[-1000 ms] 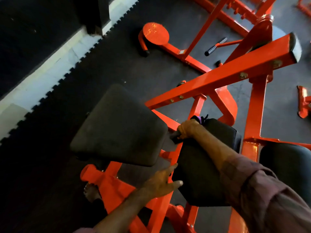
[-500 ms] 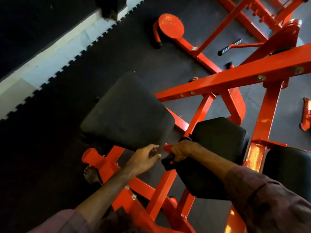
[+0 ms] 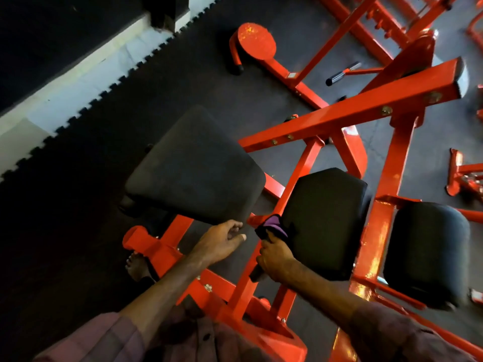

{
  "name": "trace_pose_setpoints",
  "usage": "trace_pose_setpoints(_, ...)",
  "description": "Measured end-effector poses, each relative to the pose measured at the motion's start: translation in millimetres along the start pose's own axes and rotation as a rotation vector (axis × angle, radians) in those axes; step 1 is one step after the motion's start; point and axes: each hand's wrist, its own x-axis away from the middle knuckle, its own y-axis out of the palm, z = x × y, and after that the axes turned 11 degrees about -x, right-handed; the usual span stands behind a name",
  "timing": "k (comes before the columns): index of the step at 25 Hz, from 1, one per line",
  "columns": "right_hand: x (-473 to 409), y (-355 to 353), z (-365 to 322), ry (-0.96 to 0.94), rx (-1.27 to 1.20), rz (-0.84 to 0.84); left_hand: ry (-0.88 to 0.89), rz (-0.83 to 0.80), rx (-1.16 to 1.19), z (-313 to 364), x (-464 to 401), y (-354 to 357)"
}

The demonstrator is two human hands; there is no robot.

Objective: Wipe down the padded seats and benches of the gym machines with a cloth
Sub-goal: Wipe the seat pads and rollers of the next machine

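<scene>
An orange gym machine (image 3: pixel 347 111) carries three black pads: a large dull seat pad (image 3: pixel 196 168) on the left, a glossy middle pad (image 3: pixel 326 215) and a right pad (image 3: pixel 428 252). My right hand (image 3: pixel 275 258) grips a dark cloth with a purple side (image 3: pixel 273 226) at the near left edge of the middle pad. My left hand (image 3: pixel 222 242) hovers with loosely bent fingers just below the near corner of the large seat pad, its fingertips close to the pad's edge.
Orange frame bars (image 3: pixel 251 280) cross between my arms. A round orange foot plate (image 3: pixel 256 44) and more orange frames stand at the back. Black rubber floor mats (image 3: pixel 78 205) meet a white strip (image 3: pixel 78 82) at left. A bare foot (image 3: pixel 137 266) shows under the frame.
My right hand has slid the cloth down from the far edge of the middle pad to its near left edge. My left hand rose to the seat pad's near corner.
</scene>
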Motion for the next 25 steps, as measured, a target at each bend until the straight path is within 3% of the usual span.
trace_pose_setpoints(4,51.4,29.6,-19.4,0.118,-0.048,-0.114,0.031,-0.067,-0.08,5.2,9.7,12.6)
trace_pose_setpoints(7,63.1,47.3,-34.4,0.183,-0.193,-0.002,0.054,-0.07,-0.114,4.6,15.5,17.0)
trace_pose_setpoints(8,67.2,36.0,-40.4,0.222,-0.23,-0.09,0.052,-0.064,-0.121,5.0,18.4,18.0)
trace_pose_setpoints(14,39.3,20.3,-47.2,0.315,-0.342,0.02,0.033,-0.067,-0.141,-8.0,29.1,22.5)
trace_pose_setpoints(18,85.9,63.3,-63.1,0.347,-0.383,0.308,0.043,-0.096,-0.132,-4.4,30.2,25.3)
trace_pose_setpoints(20,125.3,69.4,-77.5,0.356,-0.457,0.578,0.066,-0.104,-0.146,7.3,27.0,29.6)
trace_pose_setpoints(23,172.4,75.1,-93.1,0.574,-0.508,1.118,0.116,-0.11,-0.161,28.2,23.5,35.7)
trace_pose_setpoints(25,184.8,81.5,-95.6,0.779,-0.679,1.227,0.156,-0.151,-0.18,42.9,22.7,42.3)
